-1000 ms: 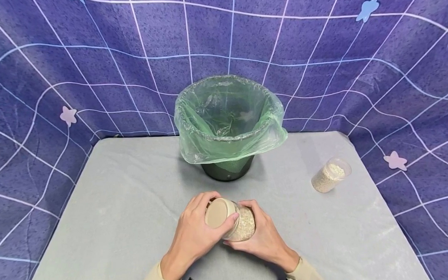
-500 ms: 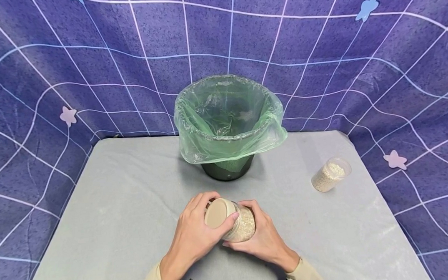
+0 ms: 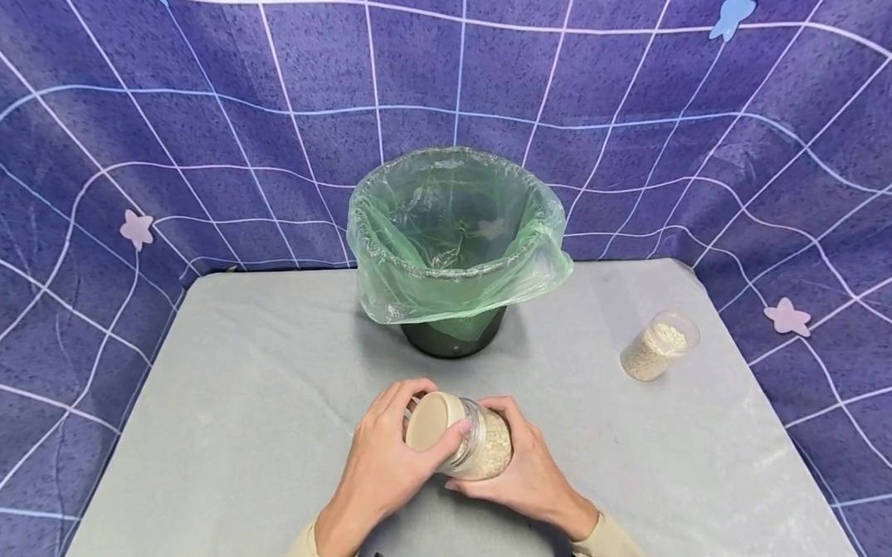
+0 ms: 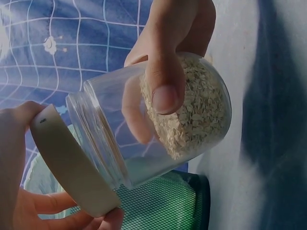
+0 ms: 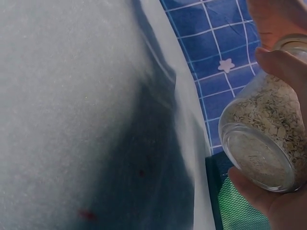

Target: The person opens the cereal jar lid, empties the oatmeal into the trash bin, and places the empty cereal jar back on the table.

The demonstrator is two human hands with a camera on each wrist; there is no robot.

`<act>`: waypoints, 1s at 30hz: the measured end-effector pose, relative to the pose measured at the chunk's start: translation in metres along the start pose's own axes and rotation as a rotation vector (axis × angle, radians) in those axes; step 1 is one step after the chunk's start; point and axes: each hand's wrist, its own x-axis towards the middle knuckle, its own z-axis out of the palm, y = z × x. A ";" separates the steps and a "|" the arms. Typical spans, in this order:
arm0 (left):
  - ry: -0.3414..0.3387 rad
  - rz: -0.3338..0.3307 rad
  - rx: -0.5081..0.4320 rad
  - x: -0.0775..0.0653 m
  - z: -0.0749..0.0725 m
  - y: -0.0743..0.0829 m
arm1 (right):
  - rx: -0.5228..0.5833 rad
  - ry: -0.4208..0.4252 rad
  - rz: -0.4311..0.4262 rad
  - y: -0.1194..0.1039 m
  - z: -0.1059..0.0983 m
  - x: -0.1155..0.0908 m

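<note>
A clear jar (image 3: 492, 451) partly filled with oat-like flakes lies tilted between my two hands above the grey table. My right hand (image 3: 527, 462) grips the jar's body, thumb and fingers on either side of it. With my left hand (image 3: 382, 443) I hold the beige lid (image 3: 427, 422) by its edge. In the left wrist view, the lid (image 4: 72, 158) sits at a slant off the jar's mouth, and the threaded neck (image 4: 98, 139) shows beside it. The flakes (image 4: 204, 103) have settled toward the jar's bottom. Part of the jar is hidden behind my right hand in the right wrist view.
Behind my hands stands a dark mesh bin (image 3: 452, 336) lined with a green plastic bag (image 3: 446, 291). A second clear jar (image 3: 647, 357) of pale flakes, without a lid on it, stands at the right. Patterned blue-purple cloth (image 3: 260, 137) surrounds the table (image 3: 219, 388).
The lid in my left hand has shifted slightly left, away from the jar, and more of the clear neck shows between them. My right hand has hardly moved.
</note>
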 end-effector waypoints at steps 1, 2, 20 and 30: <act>-0.001 -0.003 -0.003 0.000 0.000 0.000 | 0.000 0.000 -0.001 0.000 0.000 0.000; -0.003 -0.005 -0.006 0.000 0.000 -0.001 | -0.002 -0.001 -0.002 0.000 -0.001 0.000; -0.003 -0.062 -0.041 0.002 -0.012 -0.021 | 0.036 0.016 0.052 0.003 -0.008 -0.004; -0.031 -0.120 0.070 -0.004 -0.015 -0.051 | 0.023 0.037 0.083 0.007 -0.013 -0.006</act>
